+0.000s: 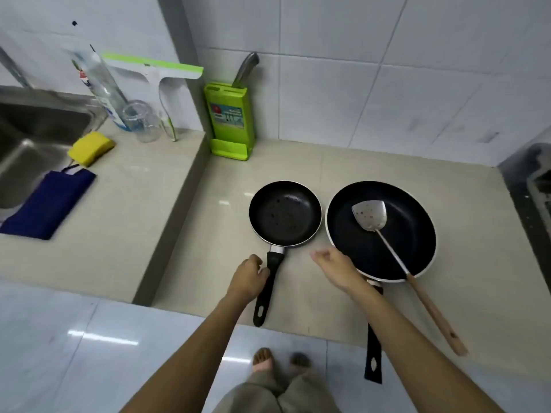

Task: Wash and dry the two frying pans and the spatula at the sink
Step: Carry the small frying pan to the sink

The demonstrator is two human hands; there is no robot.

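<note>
Reaching down to the lower desk [343, 171], the left hand [249, 278] sits against the black handle of the small frying pan [284, 214], fingers curled at its side; whether they actually wrap it cannot be told from above. The right hand [335, 268] hovers between the two pans with fingers loosely bent, holding nothing, its wrist covering the near rim of the large frying pan [381, 231]. The two pans stand side by side, rims almost touching, the small one flecked with pale specks. The spatula [369, 216] lies in the large pan, its spotted metal blade on the dark floor of the pan and its wooden handle slanting out over the near right rim. The large pan's own black handle juts past the desk edge and is partly hidden under the right forearm. On the raised desk to the left lie a yellow sponge [91, 148] and a folded blue cloth [49, 201], both just beside the steel sink [38, 138], which is cut off by the frame's left edge. Behind them stand a clear bottle [101, 87], an upturned glass [141, 120] and a white squeegee [162, 76] with a green edge, leaning on the tiles. A green knife block [229, 120] stands in the corner, one metal handle showing. At the far right a dark stove [536, 186] is blurred and cropped.
</note>
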